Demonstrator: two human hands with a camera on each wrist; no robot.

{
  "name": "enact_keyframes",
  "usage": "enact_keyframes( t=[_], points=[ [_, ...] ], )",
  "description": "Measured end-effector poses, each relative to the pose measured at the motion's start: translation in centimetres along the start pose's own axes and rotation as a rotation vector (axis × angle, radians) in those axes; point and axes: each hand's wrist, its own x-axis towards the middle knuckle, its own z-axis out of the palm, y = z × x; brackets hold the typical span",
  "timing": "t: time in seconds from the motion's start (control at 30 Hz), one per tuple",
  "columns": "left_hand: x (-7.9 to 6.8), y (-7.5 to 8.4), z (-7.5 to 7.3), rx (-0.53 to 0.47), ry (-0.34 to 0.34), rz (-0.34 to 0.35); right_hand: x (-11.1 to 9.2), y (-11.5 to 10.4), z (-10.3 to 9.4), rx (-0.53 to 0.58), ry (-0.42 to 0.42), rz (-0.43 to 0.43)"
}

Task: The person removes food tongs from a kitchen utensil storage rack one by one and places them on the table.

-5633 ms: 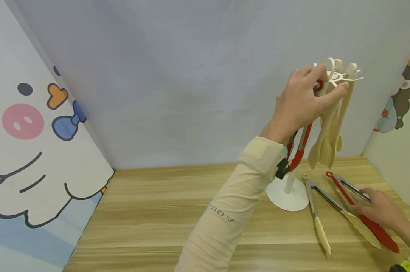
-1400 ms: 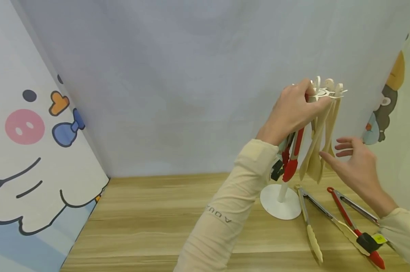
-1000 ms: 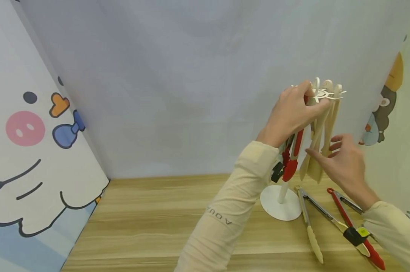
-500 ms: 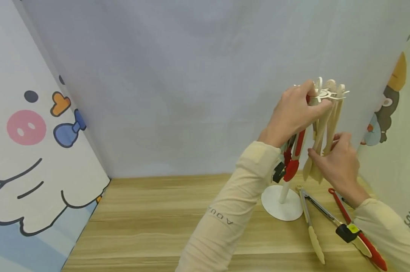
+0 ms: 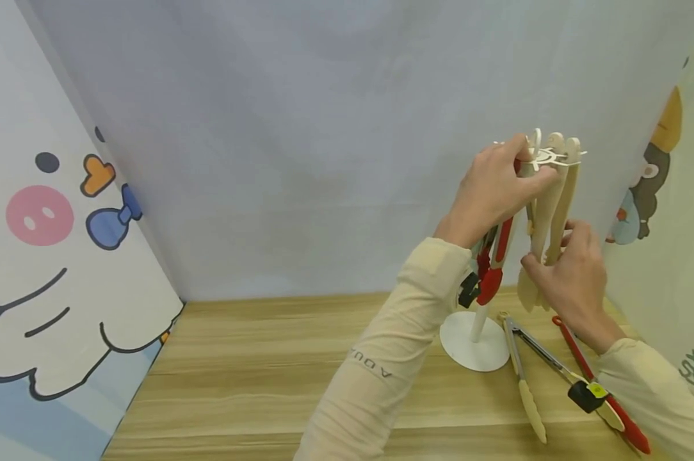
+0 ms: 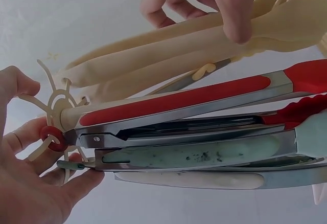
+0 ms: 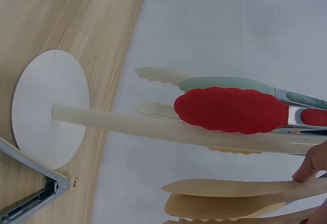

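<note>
A white utensil stand [image 5: 468, 349] rises from the right of the table with several utensils hung from its hooks. My left hand [image 5: 488, 192] holds the hook ring at its top, fingers behind and thumb in front. Below, my right hand [image 5: 577, 272] grips a group of hanging beige spoon-shaped utensils [image 5: 561, 211], thumb on the near side. Their rounded ends [image 7: 219, 201] reach past its fingers in the right wrist view. Beside them hang red tongs [image 6: 179, 101] and mint-green tongs [image 6: 194, 155], which this hand does not touch.
Cream-tipped tongs [image 5: 531, 410] lie spread on the wooden table [image 5: 278, 371] right of the stand's base. Another pair of red tongs [image 5: 626, 422] lies by them, partly under the right forearm. A grey cloth backdrop [image 5: 301, 160] stands behind, with cartoon panels at both sides.
My right hand has left the red tongs on the table, risen to the beige utensils and closed around them, drawing them together. My left hand stays on the hook ring.
</note>
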Motion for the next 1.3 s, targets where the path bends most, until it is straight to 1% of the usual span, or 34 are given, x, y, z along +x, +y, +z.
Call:
enact_keyframes(
  t=[0.1, 0.33, 0.8, 1.1, 1.3],
  points=[
    [0.0, 0.0, 0.0, -0.004, 0.001, -0.003, -0.1, 0.0, -0.4, -0.01, -0.008, -0.006],
    [-0.1, 0.0, 0.1, -0.008, 0.002, 0.012, 0.0, 0.1, -1.3, -0.046, -0.021, 0.014],
    [-0.2, -0.3, 0.0, -0.025, 0.018, 0.019, -0.2, 0.1, -2.2, -0.114, -0.016, 0.02],
    [-0.4, -0.3, 0.1, -0.048, 0.019, 0.021, 0.6, 0.6, -2.8, -0.146, -0.043, 0.047],
    [-0.4, -0.3, 0.2, -0.048, 0.029, 0.028, 0.6, 1.1, -3.3, -0.147, -0.083, 0.061]
  ],
)
